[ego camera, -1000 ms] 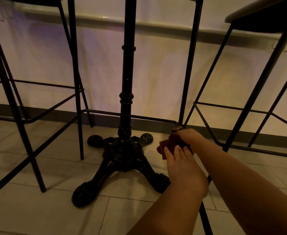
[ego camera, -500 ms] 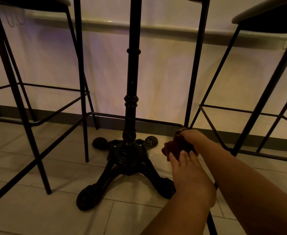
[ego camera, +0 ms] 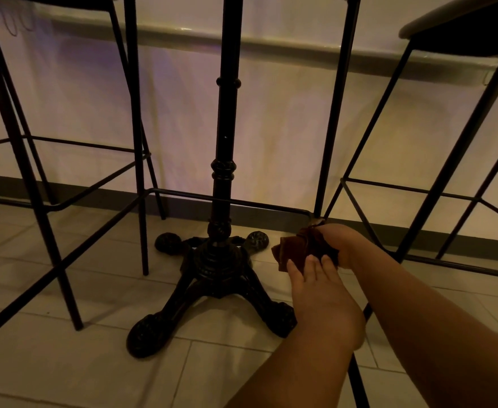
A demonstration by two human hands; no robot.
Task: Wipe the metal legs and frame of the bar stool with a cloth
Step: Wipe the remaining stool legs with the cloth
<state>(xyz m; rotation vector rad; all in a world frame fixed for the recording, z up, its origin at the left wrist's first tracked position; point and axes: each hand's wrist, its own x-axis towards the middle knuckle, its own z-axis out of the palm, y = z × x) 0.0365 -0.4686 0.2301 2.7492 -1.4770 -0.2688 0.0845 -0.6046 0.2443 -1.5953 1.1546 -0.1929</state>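
The bar stool's black metal frame (ego camera: 230, 201) runs as a low footrest bar across the middle, meeting an upright leg (ego camera: 334, 128) at a corner. My right hand (ego camera: 342, 241) grips a dark red-brown cloth (ego camera: 290, 251) wrapped against that corner, just below the joint. From below, my left hand (ego camera: 318, 293) touches the cloth's lower edge with straight fingers. Another leg of the same stool (ego camera: 356, 378) slants down behind my left forearm.
A black cast-iron table pedestal (ego camera: 218, 269) with splayed clawed feet stands on the tiled floor just left of my hands. More black stools stand at the left (ego camera: 35, 187) and right (ego camera: 448, 160). A pale wall with a dark skirting runs behind.
The view has drifted slightly, so everything sits a little further right and lower in frame. Both hands stay at the frame corner with the cloth.
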